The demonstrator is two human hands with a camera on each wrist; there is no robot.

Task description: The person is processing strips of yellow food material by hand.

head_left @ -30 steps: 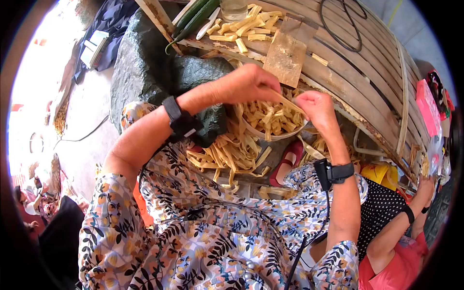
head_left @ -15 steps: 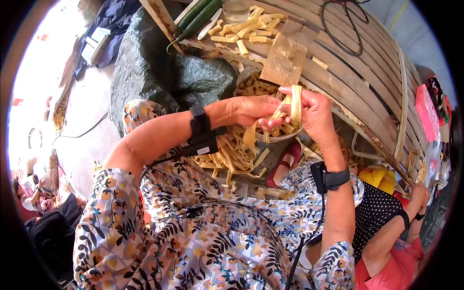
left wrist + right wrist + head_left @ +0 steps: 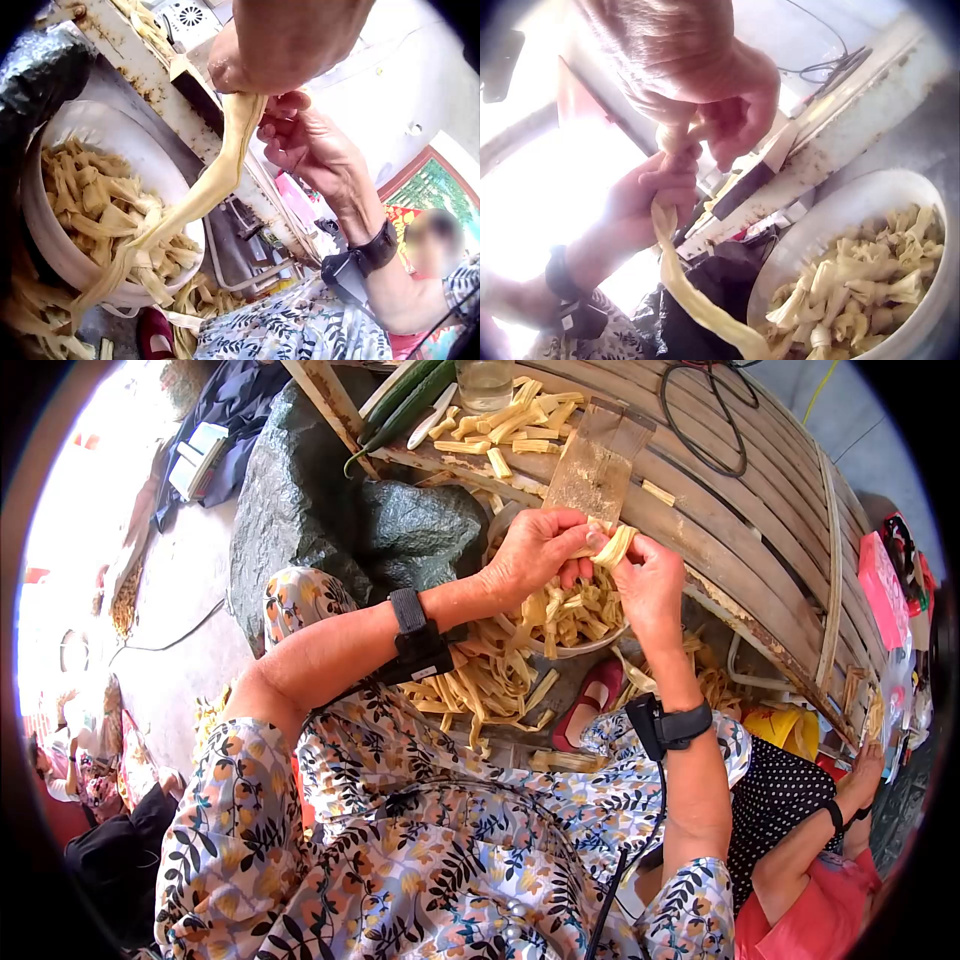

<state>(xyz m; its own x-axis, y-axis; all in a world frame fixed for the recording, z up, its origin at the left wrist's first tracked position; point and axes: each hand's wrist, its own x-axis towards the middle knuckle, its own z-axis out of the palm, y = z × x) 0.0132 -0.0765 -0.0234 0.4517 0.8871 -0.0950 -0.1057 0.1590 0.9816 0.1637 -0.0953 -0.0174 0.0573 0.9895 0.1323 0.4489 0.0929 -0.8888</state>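
My left hand (image 3: 540,560) and right hand (image 3: 652,585) meet above a white basin (image 3: 139,142). Between them is a long pale yellow strip (image 3: 615,547), pinched by the fingers of both and folded into a small loop at the fingertips. In the left wrist view its loose tail (image 3: 214,180) hangs down over the basin. Several knotted yellow pieces (image 3: 862,281) fill the basin. The right wrist view shows the strip wrapped at the right fingers, with the left hand (image 3: 649,191) just below. Part of the loop is hidden behind the fingers.
A slatted wooden table (image 3: 740,530) stands in front, bearing a small board (image 3: 592,465), short yellow pieces (image 3: 535,420), a glass jar (image 3: 485,385), cucumbers (image 3: 410,400) and a black cable (image 3: 735,450). Loose strips (image 3: 480,690) lie beneath. Another person's arm (image 3: 815,835) is at right.
The strip, first stretched between both hands, was looped around my right fingers half a second ago. Now that loop is smaller and sits at the fingertips; my left hand has moved up toward it.
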